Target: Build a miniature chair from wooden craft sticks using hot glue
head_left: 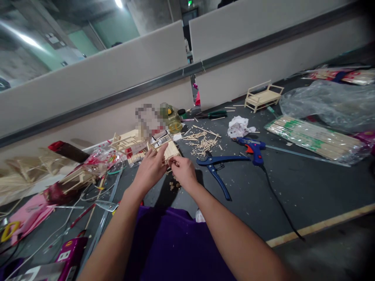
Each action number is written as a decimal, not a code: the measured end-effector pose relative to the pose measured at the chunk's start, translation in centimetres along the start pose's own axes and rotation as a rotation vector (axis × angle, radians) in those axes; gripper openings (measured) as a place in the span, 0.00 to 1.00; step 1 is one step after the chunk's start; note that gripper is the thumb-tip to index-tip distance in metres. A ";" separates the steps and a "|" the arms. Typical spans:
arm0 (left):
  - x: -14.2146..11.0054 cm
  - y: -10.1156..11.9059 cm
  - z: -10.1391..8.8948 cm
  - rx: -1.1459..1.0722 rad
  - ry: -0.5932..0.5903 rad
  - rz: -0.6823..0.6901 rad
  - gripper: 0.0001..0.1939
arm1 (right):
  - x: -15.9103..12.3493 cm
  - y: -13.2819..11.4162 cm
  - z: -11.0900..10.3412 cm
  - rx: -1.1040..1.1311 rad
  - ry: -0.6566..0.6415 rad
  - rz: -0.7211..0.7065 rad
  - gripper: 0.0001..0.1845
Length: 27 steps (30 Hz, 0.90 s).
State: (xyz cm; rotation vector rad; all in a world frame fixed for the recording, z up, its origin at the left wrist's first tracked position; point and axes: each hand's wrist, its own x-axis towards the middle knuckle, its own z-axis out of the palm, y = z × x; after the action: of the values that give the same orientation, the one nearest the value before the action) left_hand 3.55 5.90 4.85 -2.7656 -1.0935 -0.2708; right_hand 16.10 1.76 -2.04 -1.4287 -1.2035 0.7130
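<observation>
In the head view, a slatted wooden piece (172, 150) sits at the middle of the table (281, 187), before the person and under both hands, probably so that one can steady it while the other works its edge. The left hand (150, 168) has its fingers part bent and slightly spread over the piece's left side; how firmly they grip I cannot tell. The right hand (184, 171) has its thumb and fingertips closed in a pinch on the near edge; whether they also hold a small stick is hidden. The cutter (218, 160) and glue gun (257, 151) lie just to the right, seemingly for easy reach, the gun's cord trailing near. Cut sticks (203, 143) lie loose beyond the cutter, likely left within reach. A small wooden bench (263, 97) stands far right, perhaps set there out of the way. As for containers, a clear packet (310, 136) at right holds pale sticks in rows, with crumpled plastic (325, 97) beyond it. A yellowish see-through jar (175, 124) stands beyond the piece; its contents are too unclear to tell.
</observation>
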 end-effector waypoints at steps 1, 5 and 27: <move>0.0 0.0 0.0 0.000 -0.001 0.001 0.35 | 0.1 0.1 0.2 0.077 -0.012 0.041 0.07; -0.1 -0.2 0.0 0.015 -0.008 -0.004 0.37 | 0.2 0.1 0.6 0.310 -0.085 0.157 0.07; -1.2 -1.0 0.5 -0.074 0.010 -0.024 0.41 | 0.5 0.0 0.8 0.452 -0.126 0.247 0.08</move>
State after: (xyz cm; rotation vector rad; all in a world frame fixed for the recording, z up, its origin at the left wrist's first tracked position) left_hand 2.03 5.93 4.19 -2.8142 -1.1373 -0.3345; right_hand 15.54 2.53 -2.11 -1.1710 -0.8896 1.1793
